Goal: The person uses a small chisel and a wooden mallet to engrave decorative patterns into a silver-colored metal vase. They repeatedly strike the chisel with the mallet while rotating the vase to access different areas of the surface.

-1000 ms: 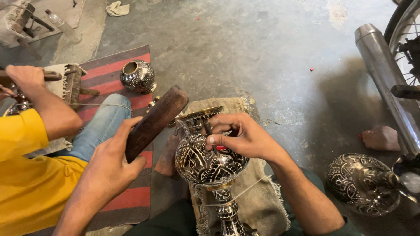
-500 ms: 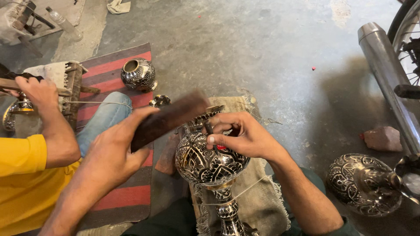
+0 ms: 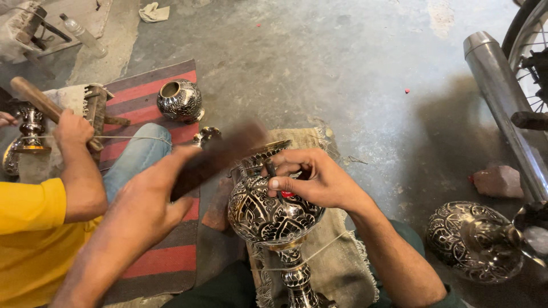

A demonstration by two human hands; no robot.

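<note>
An engraved dark metal vase [image 3: 268,219] with a silvery pattern lies tilted on a burlap cloth [image 3: 337,268] in front of me. My right hand [image 3: 311,179] rests on its shoulder near the rim, fingers pinched around a small dark punch, with a red spot under the palm. My left hand [image 3: 151,194] grips a dark wooden mallet stick [image 3: 220,157], blurred in motion, its end just left of the vase's mouth. A thin string runs across the vase's stem.
A person in a yellow shirt [image 3: 28,239] sits at my left, gripping a wooden handle [image 3: 37,100] over another metal piece. A small engraved pot [image 3: 180,101] stands on a red striped mat [image 3: 154,239]. Another engraved vessel [image 3: 474,239] lies at right, below a motorcycle exhaust pipe [image 3: 502,97].
My left hand has swung the wooden stick down and right toward the vase's mouth. My right hand stays on the vase. The person at left has moved their wooden handle.
</note>
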